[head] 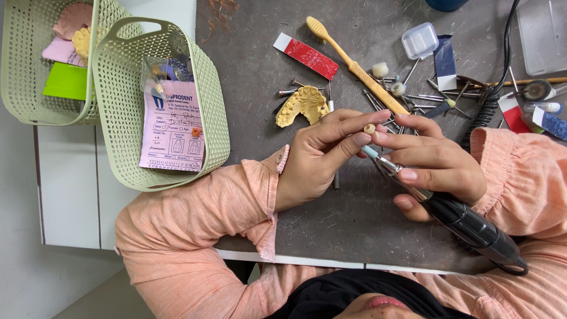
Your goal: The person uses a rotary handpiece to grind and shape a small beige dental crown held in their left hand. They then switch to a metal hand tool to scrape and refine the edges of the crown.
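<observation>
**Small cream piece held to the handpiece tip**

Near the table's [331,224] front edge, the left hand [319,156] pinches a small cream piece [370,128] in its fingers [354,123]. The right hand [437,162] grips a black handpiece [466,224]. A yellow dental cast [302,104] lies just behind them; green baskets [209,112] overhang the left edge.

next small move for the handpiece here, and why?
Probably ease the handpiece tip forward onto the small tooth-like piece. The left hand pinches that piece at its fingertips, and the right hand holds the tool pen-style with its pale blue tip just below the piece; whether they touch cannot be told. Both hands hover above the grey table, so contact should be light.
</observation>
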